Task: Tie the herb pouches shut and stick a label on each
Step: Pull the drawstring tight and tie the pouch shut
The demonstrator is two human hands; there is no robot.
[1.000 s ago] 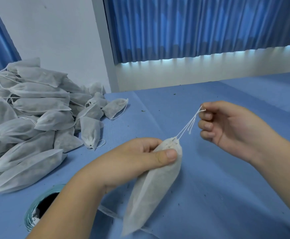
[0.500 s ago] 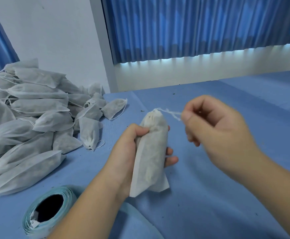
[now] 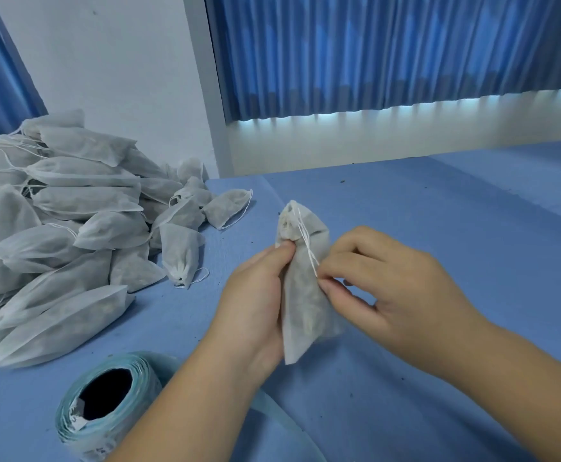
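Nearest, a roll of labels [image 3: 145, 381] lies on its side on the blue-covered table [image 3: 455, 235], its dark hollow core facing up and towards the viewer. A pale blue-green strip trails from it to the right, under the left forearm.

Just beyond, both hands are together on one herb pouch [image 3: 300, 305], held upright above the cloth with its gathered mouth at the top. The thin white fabric is bulged, and brownish flecks of filling show through it and at the puckered mouth. The white drawstring [image 3: 304, 238] runs from the mouth down the front of the pouch.

The left hand [image 3: 255, 295] grips the pouch from its left side, the thumb tip pressed against the upper part and the fingers curled round behind. The right hand [image 3: 385, 285] comes in from the right, with thumb and forefinger pinching the lower end of the drawstring against the pouch's right edge. Its other fingers are curled above.

Further left, a large pile of pouches [image 3: 55, 228] lies heaped on the table, all white and plump. Loose string loops show on several. One pouch [image 3: 179, 251] at the pile's edge points its gathered mouth towards the viewer, and another pouch [image 3: 229, 208] lies just behind it. Dark specks dot the cloth.

At the back stand a white wall [image 3: 112, 68] and pleated blue curtains [image 3: 389, 51].
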